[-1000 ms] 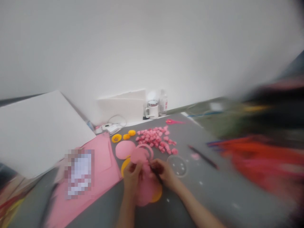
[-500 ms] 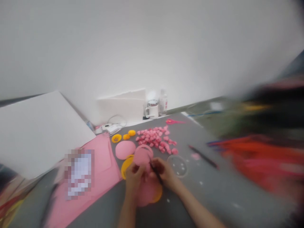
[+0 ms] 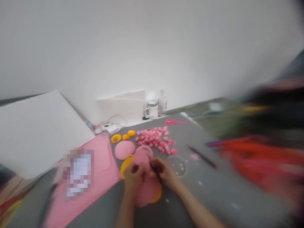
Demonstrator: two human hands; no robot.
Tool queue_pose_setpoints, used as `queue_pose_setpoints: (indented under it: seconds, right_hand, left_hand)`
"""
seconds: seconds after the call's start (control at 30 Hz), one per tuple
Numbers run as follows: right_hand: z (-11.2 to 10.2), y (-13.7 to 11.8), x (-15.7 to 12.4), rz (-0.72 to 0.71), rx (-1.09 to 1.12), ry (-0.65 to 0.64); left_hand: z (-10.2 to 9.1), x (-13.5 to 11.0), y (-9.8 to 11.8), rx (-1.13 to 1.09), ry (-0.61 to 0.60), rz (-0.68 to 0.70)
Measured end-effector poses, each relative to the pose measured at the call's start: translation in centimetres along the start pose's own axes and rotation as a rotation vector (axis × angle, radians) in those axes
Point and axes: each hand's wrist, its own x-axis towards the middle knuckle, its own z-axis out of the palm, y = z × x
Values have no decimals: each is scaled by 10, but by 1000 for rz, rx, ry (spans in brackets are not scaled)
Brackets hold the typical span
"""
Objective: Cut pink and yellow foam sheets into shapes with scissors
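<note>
My left hand [image 3: 133, 174] pinches the lower left edge of a pink paper circle [image 3: 140, 156], raised above the table. A narrow curved strip [image 3: 147, 148] parts from the circle's upper rim. In my right hand [image 3: 163, 172] are dark, slim scissors [image 3: 155, 172], their tip against the circle's right edge; blur hides their details. Below my hands lie more pink paper circles [image 3: 144, 193], partly covering a yellow one [image 3: 157, 191]. Beside my left hand are a yellow circle [image 3: 125, 165] and a pink circle stack [image 3: 124, 150].
Small rolled pink pieces [image 3: 152, 137] lie in a heap behind my hands, with yellow rolls [image 3: 128, 135] beside them. Pink sheets [image 3: 102, 171] cover the left side. A clear round lid [image 3: 177, 166], a dark pencil-like stick [image 3: 201, 156], red scissors [image 3: 173, 122] and a white mug [image 3: 152, 110] are also there.
The view has shifted very slightly. Both hands keep their hold on the paper circle and scissors, with no other clear change.
</note>
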Motion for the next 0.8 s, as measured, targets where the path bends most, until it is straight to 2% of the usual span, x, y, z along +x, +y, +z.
queue_pose_setpoints:
  seconds: [0.2,0.5,0.67,0.8]
  right_hand:
    - [-3,3,0,-11,-29,-3]
    - [0,5,-3,62,-27,5]
    - [6,10,-4,98,41,-28]
    - [7,8,-2,67,67,-27]
  left_hand:
    - [3,-3,9,-108,-22,-23]
    - [4,-2,6,-343,43,-44]
    - [3,0,2,-141,53,2]
    - [0,1,-3,-12,64,30]
